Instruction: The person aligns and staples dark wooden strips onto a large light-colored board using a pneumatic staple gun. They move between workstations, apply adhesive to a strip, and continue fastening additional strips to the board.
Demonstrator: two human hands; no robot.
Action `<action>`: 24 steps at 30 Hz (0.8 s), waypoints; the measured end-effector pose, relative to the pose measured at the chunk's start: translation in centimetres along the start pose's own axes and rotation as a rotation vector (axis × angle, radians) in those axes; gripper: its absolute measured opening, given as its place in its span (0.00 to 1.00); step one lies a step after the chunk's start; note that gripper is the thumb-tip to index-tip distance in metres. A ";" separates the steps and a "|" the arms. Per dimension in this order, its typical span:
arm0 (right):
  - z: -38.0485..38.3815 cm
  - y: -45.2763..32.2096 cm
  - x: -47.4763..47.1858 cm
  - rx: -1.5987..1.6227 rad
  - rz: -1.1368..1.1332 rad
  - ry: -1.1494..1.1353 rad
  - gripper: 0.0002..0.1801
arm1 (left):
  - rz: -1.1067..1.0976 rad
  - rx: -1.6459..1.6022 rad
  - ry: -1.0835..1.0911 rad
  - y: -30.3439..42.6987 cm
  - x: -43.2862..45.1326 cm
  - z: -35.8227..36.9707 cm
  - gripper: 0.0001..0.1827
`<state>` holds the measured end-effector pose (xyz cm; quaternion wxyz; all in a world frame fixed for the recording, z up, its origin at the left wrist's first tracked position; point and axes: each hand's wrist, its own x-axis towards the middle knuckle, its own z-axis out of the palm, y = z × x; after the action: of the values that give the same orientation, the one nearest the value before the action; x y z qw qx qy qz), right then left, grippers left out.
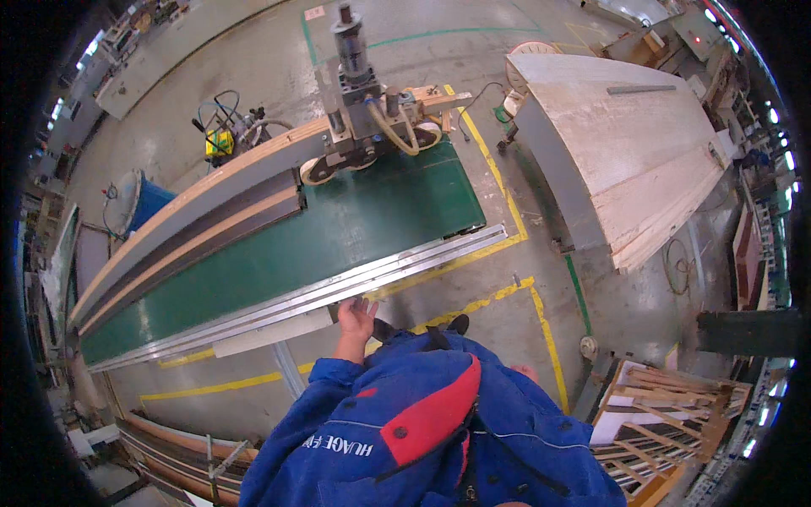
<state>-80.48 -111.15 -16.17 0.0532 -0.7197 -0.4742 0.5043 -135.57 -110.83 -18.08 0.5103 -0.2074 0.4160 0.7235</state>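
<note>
My left hand [357, 320] is at the near edge of a green conveyor belt [329, 231], just below its aluminium rail [380, 272]. Its fingers are apart and nothing shows in them; whether the fingertips touch the frame I cannot tell. Only a small part of my right hand [524, 372] shows beside the blue jacket [355, 431], and its fingers are hidden. Over the belt stands a roller head with a motor [352, 57] and pale rollers [318, 171]. Long curved wood-edged panels [215, 174] stand along the belt's far side, reaching the roller head.
A large pale wooden panel stack [633, 139] with a grey side stands at the right. Slatted wooden pieces [665, 412] lie at lower right, long strips [171, 459] at lower left. A blue barrel [149, 203] stands beyond the belt. A cable [478, 104] lies on the floor.
</note>
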 end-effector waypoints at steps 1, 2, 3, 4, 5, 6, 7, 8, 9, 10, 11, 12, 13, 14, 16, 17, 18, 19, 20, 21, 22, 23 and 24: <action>0.1 -1.2 0.8 0.109 0.032 0.002 0.11 | 0.003 -0.008 0.073 0.0 0.0 0.2 0.32; -0.1 -2.6 1.8 0.201 0.061 0.012 0.12 | 0.036 0.011 0.052 0.0 0.0 0.3 0.30; -0.5 -3.8 2.4 0.222 0.073 -0.003 0.11 | 0.067 0.017 0.091 -0.1 -0.1 0.5 0.26; -1.0 -4.7 2.8 0.255 0.079 0.001 0.11 | 0.086 0.008 0.097 -0.1 -0.2 0.6 0.24; -1.7 -5.5 3.1 0.289 0.070 0.001 0.11 | 0.087 -0.009 0.125 -0.1 -0.2 0.9 0.22; -2.3 -6.1 3.5 0.310 0.083 0.021 0.11 | 0.089 0.030 0.094 -0.2 -0.3 1.1 0.21; -2.9 -6.7 3.8 0.326 0.076 0.012 0.10 | 0.088 0.034 0.183 -0.2 -0.3 1.4 0.21; -3.4 -7.0 3.8 0.353 0.082 -0.037 0.10 | 0.102 0.015 0.216 -0.3 -0.4 1.5 0.18; -4.0 -7.1 3.8 0.372 0.048 -0.024 0.10 | 0.119 0.009 0.168 -0.3 -0.4 1.6 0.17; -4.5 -6.9 3.7 0.401 0.028 -0.044 0.10 | 0.142 0.001 0.188 -0.5 -0.5 1.6 0.17; -5.0 -6.6 3.5 0.394 0.065 -0.029 0.10 | 0.153 -0.014 0.229 -0.6 -0.5 1.4 0.17; -5.4 -6.0 3.5 0.380 0.023 -0.021 0.10 | 0.164 -0.005 0.203 -0.7 -0.3 1.3 0.15; -6.2 -5.1 3.3 0.330 0.033 0.021 0.10 | 0.167 0.002 0.171 -0.9 -0.1 1.0 0.15; -6.7 -4.0 3.3 0.276 0.047 0.068 0.11 | 0.170 0.010 0.143 -1.0 0.2 0.6 0.15; -7.6 -1.3 3.8 0.192 0.076 0.086 0.12 | 0.166 -0.034 0.248 -1.1 0.7 -0.2 0.15; -8.1 0.4 4.3 0.153 0.049 0.077 0.12 | 0.140 -0.024 0.189 -1.2 0.8 -0.8 0.16; -8.4 2.3 5.0 0.116 0.067 0.068 0.13 | 0.132 -0.018 0.159 -1.2 0.8 -1.3 0.16; -8.4 4.0 6.0 -0.068 -0.069 0.038 0.13 | 0.098 -0.038 0.190 -0.9 0.7 -1.8 0.17; -8.3 5.7 6.9 -0.346 -0.353 0.055 0.13 | 0.152 0.121 0.143 -0.9 0.4 -2.1 0.20; -7.8 7.0 8.1 -0.815 -0.676 0.059 0.13 | 0.128 0.245 0.177 -0.9 -0.1 -2.4 0.22; -6.1 7.6 9.6 -0.702 -0.797 0.038 0.13 | 0.159 0.488 0.166 -0.1 -0.8 -3.1 0.24; -4.7 8.0 10.2 -0.641 -0.819 0.018 0.12 | 0.126 0.723 0.149 0.7 -1.5 -3.8 0.25; -3.6 8.2 10.3 -0.587 -0.807 0.037 0.12 | 0.050 0.969 0.055 0.0 -1.5 -3.6 0.27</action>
<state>-72.06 -106.64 -25.93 0.0477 -0.4722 -0.8358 0.2762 -135.46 -114.61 -19.05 0.5193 0.0454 0.7232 0.4529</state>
